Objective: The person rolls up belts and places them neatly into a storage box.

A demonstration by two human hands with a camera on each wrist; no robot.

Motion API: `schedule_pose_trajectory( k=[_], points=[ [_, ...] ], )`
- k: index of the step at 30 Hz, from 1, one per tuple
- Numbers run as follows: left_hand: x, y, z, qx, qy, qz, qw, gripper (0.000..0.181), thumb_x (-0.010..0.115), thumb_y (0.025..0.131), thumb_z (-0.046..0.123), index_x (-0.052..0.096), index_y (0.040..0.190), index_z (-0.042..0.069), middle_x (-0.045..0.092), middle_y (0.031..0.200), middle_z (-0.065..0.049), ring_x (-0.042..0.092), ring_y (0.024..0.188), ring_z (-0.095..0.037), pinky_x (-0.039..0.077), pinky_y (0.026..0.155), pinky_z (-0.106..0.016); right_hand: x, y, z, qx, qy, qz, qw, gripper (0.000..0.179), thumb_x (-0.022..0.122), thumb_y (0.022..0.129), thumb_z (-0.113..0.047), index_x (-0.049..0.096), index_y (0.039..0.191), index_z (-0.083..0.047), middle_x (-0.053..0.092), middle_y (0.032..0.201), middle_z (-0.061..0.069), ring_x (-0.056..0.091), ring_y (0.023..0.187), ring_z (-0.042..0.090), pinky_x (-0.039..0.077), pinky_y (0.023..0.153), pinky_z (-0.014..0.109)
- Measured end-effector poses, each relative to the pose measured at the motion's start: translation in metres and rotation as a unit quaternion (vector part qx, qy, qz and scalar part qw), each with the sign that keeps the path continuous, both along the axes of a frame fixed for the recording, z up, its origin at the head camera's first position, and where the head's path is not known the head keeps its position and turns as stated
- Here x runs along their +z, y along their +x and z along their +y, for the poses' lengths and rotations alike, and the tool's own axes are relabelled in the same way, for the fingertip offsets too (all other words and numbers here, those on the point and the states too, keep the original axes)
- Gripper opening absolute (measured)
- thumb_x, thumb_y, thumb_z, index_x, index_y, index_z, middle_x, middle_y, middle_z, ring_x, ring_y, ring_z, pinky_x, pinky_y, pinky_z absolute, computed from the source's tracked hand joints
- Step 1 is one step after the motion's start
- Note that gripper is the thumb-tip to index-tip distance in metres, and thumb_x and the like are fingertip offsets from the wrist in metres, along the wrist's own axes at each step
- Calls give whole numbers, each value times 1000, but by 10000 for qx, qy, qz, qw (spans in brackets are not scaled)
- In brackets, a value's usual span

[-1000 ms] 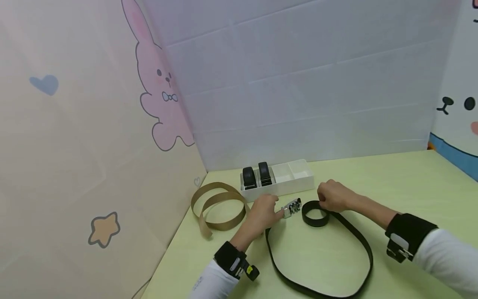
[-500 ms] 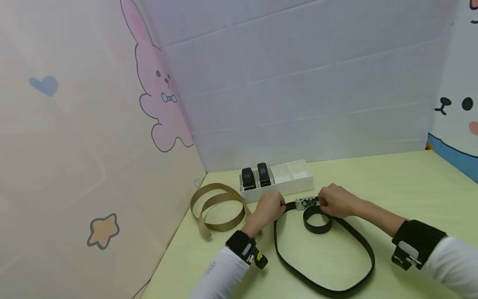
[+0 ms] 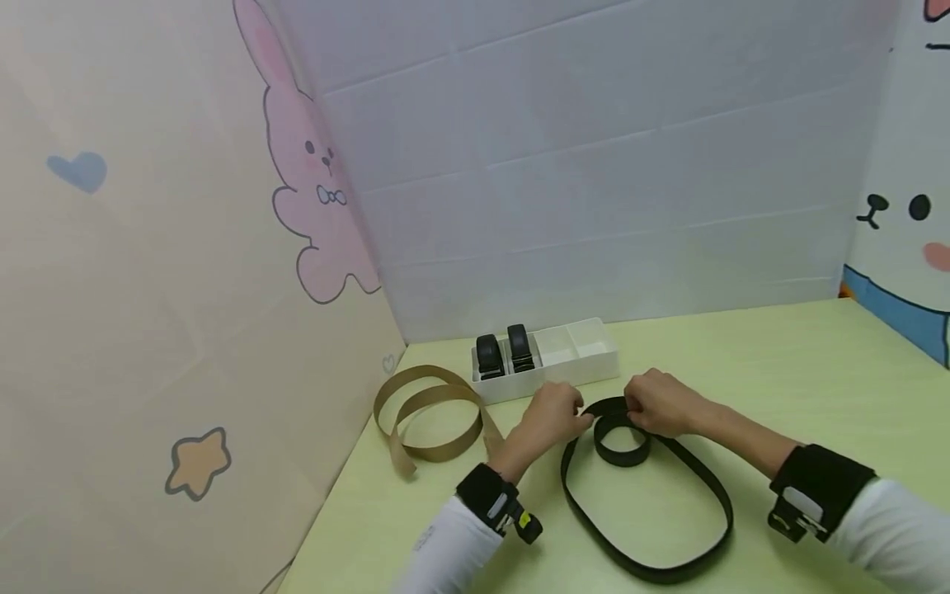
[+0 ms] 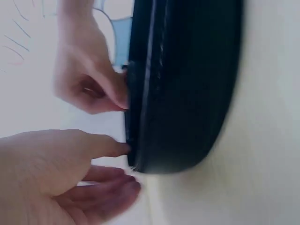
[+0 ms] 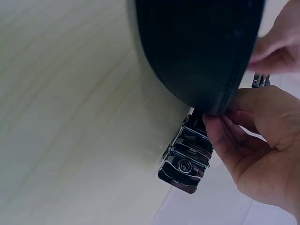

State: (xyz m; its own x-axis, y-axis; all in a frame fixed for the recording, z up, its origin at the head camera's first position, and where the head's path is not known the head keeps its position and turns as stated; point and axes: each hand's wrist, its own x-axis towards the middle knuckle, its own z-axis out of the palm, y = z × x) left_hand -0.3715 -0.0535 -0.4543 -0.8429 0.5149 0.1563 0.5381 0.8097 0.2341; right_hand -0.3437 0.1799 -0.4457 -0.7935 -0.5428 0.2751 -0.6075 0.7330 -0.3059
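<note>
A black belt (image 3: pixel 664 573) stands on edge on the table in a wide loop, with a small tight coil (image 3: pixel 622 456) inside its far end. My right hand (image 3: pixel 660 403) pinches the belt at the coil; in the right wrist view its silver buckle (image 5: pixel 185 161) sticks out below those fingertips. In the head view the buckle is hidden behind that hand. To the left, my left hand (image 3: pixel 551 421) has its thumb (image 4: pixel 110 145) and fingers around the belt's edge, with the fingers blurred in the left wrist view.
A white divided tray (image 3: pixel 552 381) stands behind my hands, with two rolled black belts (image 3: pixel 490 355) in its left compartments. A loosely coiled tan belt (image 3: pixel 441 450) lies left of my left hand. Patterned cloth walls (image 3: pixel 594 206) border the yellow-green table (image 3: pixel 787 355).
My left hand has moved right with the buckle end of the belt, bringing it to the right hand. The buckle has gone behind the right hand and the wide loop has narrowed.
</note>
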Motion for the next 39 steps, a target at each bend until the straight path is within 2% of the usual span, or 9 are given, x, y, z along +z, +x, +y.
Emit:
schedule_pose_trajectory(
  k=[4,7,9,12,16,20,24,31,39],
  points=[
    [3,19,-25,85,137,-435,9989,50,84,98,18,60,53,18,39,51,14,33,50,-2,30,52,-19,0,2,0,40,-30,-16,10000,33,80,95,0,68,70,-16,58,62,-8,43,56,2,39,56,22],
    [0,17,-34,-137,125,-229,9996,46,81,96,11,66,53,17,43,49,15,35,49,-1,32,54,-18,-1,3,0,-5,-42,-46,10000,35,80,96,1,65,69,-17,54,61,-9,41,56,2,37,56,22],
    [-3,9,-35,-384,139,82,9991,46,79,95,6,65,52,14,40,48,13,29,48,-1,29,52,-19,-1,3,-1,-15,-41,-45,10000,36,80,96,1,64,68,-17,52,60,-10,39,56,2,35,56,22],
    [-20,-20,-33,-779,146,994,9919,43,77,94,4,69,55,17,47,51,14,31,50,2,30,50,-20,-1,3,-3,-13,-38,-11,10000,36,80,95,1,64,68,-16,52,60,-9,39,56,2,36,55,22],
    [-27,-40,-22,-923,-57,1538,9838,25,81,100,9,87,76,16,76,71,8,57,59,0,46,58,-18,-3,2,-7,46,-21,16,10000,32,81,95,0,69,70,-16,59,62,-9,45,57,2,41,56,23],
    [-14,-30,-5,-934,-179,1254,9875,12,80,105,15,91,99,13,85,93,2,71,75,-5,51,69,-14,-4,2,-10,82,-11,-14,10000,32,81,94,-1,69,70,-16,61,62,-8,48,57,2,43,56,23],
    [-9,-22,11,-1320,-55,925,9869,14,78,108,21,90,110,13,86,96,2,73,80,-5,47,70,-11,-3,1,-11,16,-1,-27,10000,35,80,95,0,66,68,-17,55,59,-9,42,54,2,37,54,22],
    [-5,-17,29,-1426,-413,561,9873,11,83,105,25,93,105,19,88,95,9,72,79,0,44,68,-8,-4,-1,-9,100,-161,-98,9998,35,78,96,1,64,69,-17,50,59,-11,38,54,1,33,53,21],
    [-5,-14,29,-1439,-414,527,9873,10,85,104,19,93,108,20,89,100,9,78,87,-1,49,73,-6,6,-14,1,559,-166,-430,9974,23,80,102,-7,75,80,-16,67,70,-9,51,60,-1,44,60,22]
  ],
)
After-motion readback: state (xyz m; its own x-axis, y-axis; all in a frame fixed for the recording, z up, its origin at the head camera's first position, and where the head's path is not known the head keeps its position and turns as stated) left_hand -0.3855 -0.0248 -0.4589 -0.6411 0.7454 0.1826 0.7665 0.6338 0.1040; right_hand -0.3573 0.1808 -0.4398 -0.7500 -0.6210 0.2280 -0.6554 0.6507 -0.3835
